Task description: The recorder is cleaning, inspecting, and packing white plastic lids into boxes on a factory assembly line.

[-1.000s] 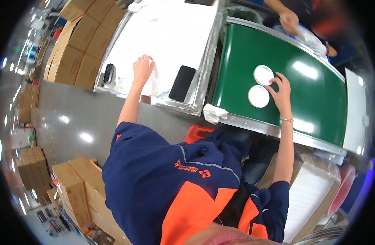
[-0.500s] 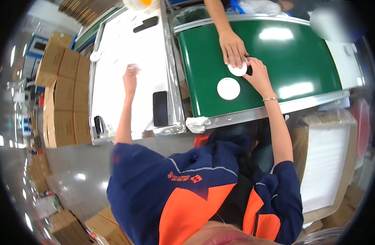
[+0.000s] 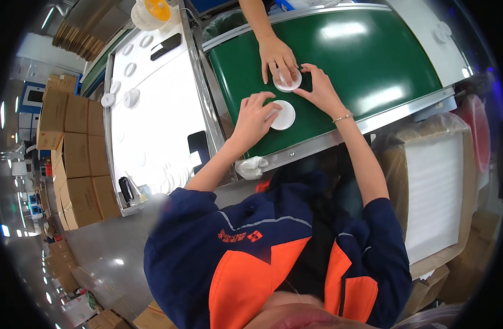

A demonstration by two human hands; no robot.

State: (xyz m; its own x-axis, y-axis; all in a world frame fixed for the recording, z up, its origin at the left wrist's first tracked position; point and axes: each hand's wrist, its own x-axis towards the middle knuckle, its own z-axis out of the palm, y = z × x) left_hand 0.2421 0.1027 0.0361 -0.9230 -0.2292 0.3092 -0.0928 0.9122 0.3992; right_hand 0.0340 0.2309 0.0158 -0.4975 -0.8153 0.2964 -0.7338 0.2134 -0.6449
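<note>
Two round white discs lie on the green conveyor belt [image 3: 372, 60]. My left hand [image 3: 254, 116] curls its fingers over the left edge of the nearer disc [image 3: 285, 115]. With fingers spread, my right hand [image 3: 321, 92] touches the right edge of the farther disc [image 3: 288, 82] with its fingertips. Another person's hand [image 3: 277, 55] reaches in from the top and presses on that same farther disc.
A white worktable [image 3: 152, 126] to the left carries several white discs, a black phone [image 3: 199, 152] and another dark device [image 3: 165, 46]. Cardboard boxes [image 3: 76, 164] are stacked at far left. An open box with white foam [image 3: 435, 192] stands at right. A crumpled cloth [image 3: 250, 167] hangs at the belt's edge.
My left hand has left the white worktable and come onto the nearer disc on the belt. My right hand stays by the farther disc, where the other person's hand still rests.
</note>
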